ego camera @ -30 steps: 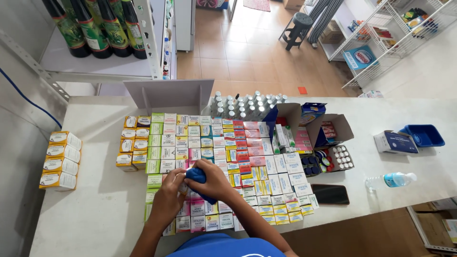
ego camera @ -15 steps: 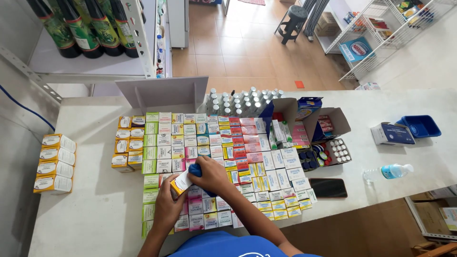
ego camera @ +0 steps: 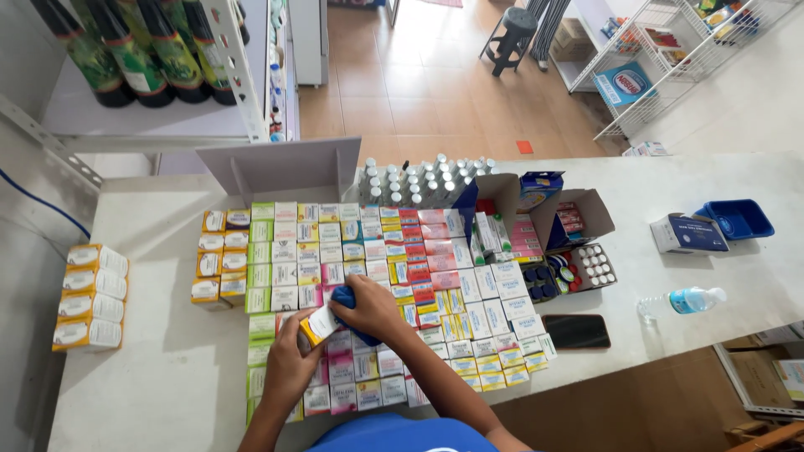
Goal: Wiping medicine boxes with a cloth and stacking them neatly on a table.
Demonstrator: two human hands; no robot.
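1. Shop floor of brown tile lies beyond a pale table [ego camera: 151, 393]; dark bottles [ego camera: 134, 50] stand on a shelf at upper left, and wire racks stand at upper right.
2. Far left on the table: a stack of white-and-orange cartons [ego camera: 88, 295], well apart from the main spread.
3. Left hand [ego camera: 291, 360] is closed on a small orange-and-white box [ego camera: 318, 322], gripping its lower end and holding it tilted just above the rows.
4. Right hand [ego camera: 373, 305] is clenched round a blue tool [ego camera: 345, 297], which touches the upper face of that box.
5. Handling judgement: the box looks light and thin-walled, likely to dent under a hard pinch; hold is best taken across the short edges, leaving the broad face free.
6. Rows of small medicine boxes [ego camera: 435, 276] cover the table centre, packed edge to edge and easily nudged.
7. Right of these: an open carton of vials [ego camera: 578, 268], a dark phone [ego camera: 576, 331], a clear bottle [ego camera: 682, 301] on its side, and a blue tray [ego camera: 739, 219].
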